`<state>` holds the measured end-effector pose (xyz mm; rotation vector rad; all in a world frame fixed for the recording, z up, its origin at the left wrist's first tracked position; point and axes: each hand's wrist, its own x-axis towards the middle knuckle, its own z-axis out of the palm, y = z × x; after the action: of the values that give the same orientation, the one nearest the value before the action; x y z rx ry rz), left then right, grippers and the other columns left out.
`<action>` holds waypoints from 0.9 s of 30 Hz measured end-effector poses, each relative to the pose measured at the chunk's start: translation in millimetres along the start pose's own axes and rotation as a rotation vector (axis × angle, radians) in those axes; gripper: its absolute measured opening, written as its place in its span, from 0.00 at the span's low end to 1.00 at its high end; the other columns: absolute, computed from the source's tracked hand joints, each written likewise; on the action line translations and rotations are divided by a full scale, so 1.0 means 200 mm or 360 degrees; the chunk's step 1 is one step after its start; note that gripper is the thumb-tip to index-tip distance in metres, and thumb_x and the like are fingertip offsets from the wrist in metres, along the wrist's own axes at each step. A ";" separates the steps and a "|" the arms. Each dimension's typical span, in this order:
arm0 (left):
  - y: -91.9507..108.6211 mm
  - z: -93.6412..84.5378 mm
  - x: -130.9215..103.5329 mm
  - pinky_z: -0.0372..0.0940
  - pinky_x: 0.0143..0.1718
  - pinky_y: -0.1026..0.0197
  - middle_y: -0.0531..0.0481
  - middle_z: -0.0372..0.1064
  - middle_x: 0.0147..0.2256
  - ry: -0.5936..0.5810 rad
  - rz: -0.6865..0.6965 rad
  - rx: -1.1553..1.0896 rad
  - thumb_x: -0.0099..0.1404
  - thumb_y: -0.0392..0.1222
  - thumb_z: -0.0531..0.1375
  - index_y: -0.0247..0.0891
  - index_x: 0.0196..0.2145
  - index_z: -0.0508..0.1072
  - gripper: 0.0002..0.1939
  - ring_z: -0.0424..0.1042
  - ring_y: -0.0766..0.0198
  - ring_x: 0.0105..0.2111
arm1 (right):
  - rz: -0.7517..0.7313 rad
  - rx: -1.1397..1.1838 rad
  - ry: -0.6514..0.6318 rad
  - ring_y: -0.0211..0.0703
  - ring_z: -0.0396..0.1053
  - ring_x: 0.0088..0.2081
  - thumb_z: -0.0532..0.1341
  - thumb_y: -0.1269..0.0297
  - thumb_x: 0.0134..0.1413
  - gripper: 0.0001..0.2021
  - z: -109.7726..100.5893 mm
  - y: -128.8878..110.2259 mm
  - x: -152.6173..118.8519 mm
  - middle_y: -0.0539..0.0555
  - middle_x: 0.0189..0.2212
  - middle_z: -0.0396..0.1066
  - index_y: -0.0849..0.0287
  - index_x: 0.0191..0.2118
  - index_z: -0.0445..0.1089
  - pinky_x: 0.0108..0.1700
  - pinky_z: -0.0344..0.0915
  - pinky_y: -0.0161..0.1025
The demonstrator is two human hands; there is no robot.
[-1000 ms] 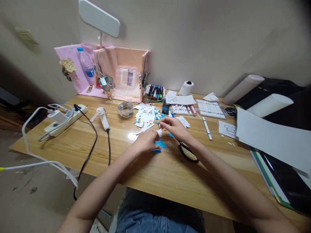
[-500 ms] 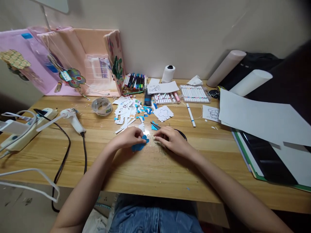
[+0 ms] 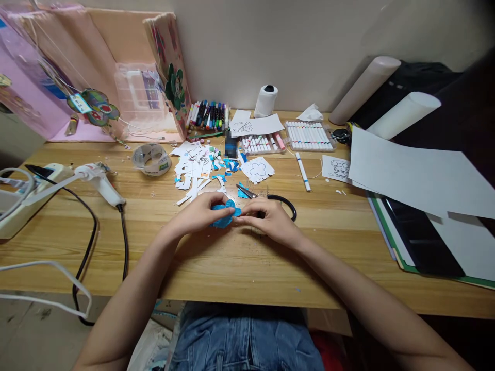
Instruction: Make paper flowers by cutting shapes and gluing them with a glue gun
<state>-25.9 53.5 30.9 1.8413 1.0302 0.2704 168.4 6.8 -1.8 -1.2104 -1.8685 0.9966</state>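
At desk centre, head view (only view I've got): my left hand [image 3: 199,214] and right hand [image 3: 266,219] meet over a small blue paper cut-out [image 3: 226,212], lobed like a flower, held just above the wooden desk [image 3: 240,263]. Left fingers pinch its left edge; right thumb & forefinger nip the right edge. Both hands closed on it, not spread.

To do this bit well, I reckon: keep grip light, w/ fingertips only at the margins, so the thin paper doesn't crease or tear; work slow around the lobes, hold it flat-ish, elbows steady on the desk edge.

Materials etc.: cut-out looks matte, flimsy, slightly crumpled. Desk is pale wood w/ visible grain, specked w/ tiny scraps. Black-handled scissors [image 3: 276,198] lie just behind right hand, blades pointing left; can't tell if they touch my fingers. Beyond: pile of white & blue paper offcuts [image 3: 197,170], jagged, some w/ line drawings; a white flower-outline piece [image 3: 258,169]. Clear tape roll [image 3: 151,158], glossy, to the left. White glue gun [image 3: 101,178] w/ black cord further left, next to a power strip [image 3: 23,198]. At the back: tray of white-barrelled markers [image 3: 308,137], loose marker [image 3: 302,171], bunch of coloured pens [image 3: 207,114], white thread-like roll [image 3: 266,101]. Right side: big white sheets [image 3: 417,175] over dark folders, two rolled paper tubes [image 3: 365,87].
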 end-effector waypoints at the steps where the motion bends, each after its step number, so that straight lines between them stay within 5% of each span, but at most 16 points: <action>1: 0.00 0.00 0.00 0.53 0.26 0.66 0.55 0.58 0.25 0.0001 0.0005 -0.0006 0.58 0.47 0.55 0.35 0.25 0.63 0.12 0.58 0.68 0.26 | 0.0042 0.0042 0.0019 0.39 0.66 0.31 0.64 0.63 0.49 0.04 0.00 0.00 0.00 0.51 0.27 0.72 0.58 0.28 0.74 0.33 0.60 0.36; 15: 0.00 0.00 0.00 0.53 0.24 0.67 0.55 0.58 0.22 0.0062 -0.0017 -0.0085 0.58 0.50 0.56 0.35 0.23 0.63 0.15 0.58 0.70 0.23 | 0.0198 -0.0040 0.0247 0.39 0.68 0.31 0.62 0.66 0.51 0.06 -0.04 -0.01 0.00 0.52 0.27 0.74 0.59 0.26 0.74 0.34 0.61 0.36; 27: 0.01 0.03 0.00 0.54 0.26 0.67 0.56 0.58 0.23 0.0062 0.0035 -0.0129 0.58 0.47 0.56 0.35 0.24 0.64 0.12 0.58 0.70 0.25 | 0.0174 -0.0043 0.0126 0.38 0.66 0.29 0.61 0.66 0.52 0.06 -0.03 -0.03 0.00 0.50 0.26 0.72 0.59 0.27 0.72 0.33 0.59 0.35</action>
<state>-22.0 49.6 29.4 1.7814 1.0119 0.3577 171.0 6.0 5.0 -1.3607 -1.7758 0.9700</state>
